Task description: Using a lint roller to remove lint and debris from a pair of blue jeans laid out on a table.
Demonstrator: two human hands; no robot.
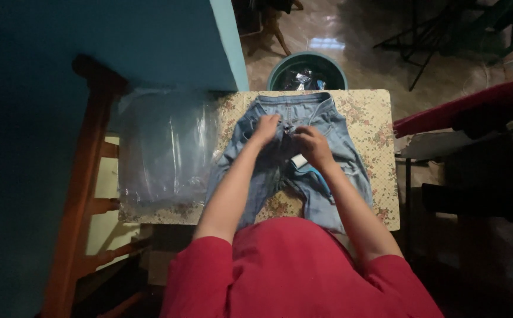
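A pair of light blue jeans point(333, 126) lies flat on a table with a floral cloth point(374, 118), waistband at the far edge. My left hand point(266, 129) pinches the denim near the fly, just below the waistband. My right hand point(312, 145) grips the fabric beside it, at the middle of the jeans. A small white tag point(299, 160) and a bright blue strip point(320, 176) show just under my right wrist. My forearms and red shirt cover the lower legs of the jeans.
A clear plastic bag point(165, 147) lies on the table's left part. A green bucket point(307, 69) with dark contents stands on the floor beyond the far edge. A wooden chair point(82, 176) is at left, a teal wall behind it, dark red furniture point(462, 109) at right.
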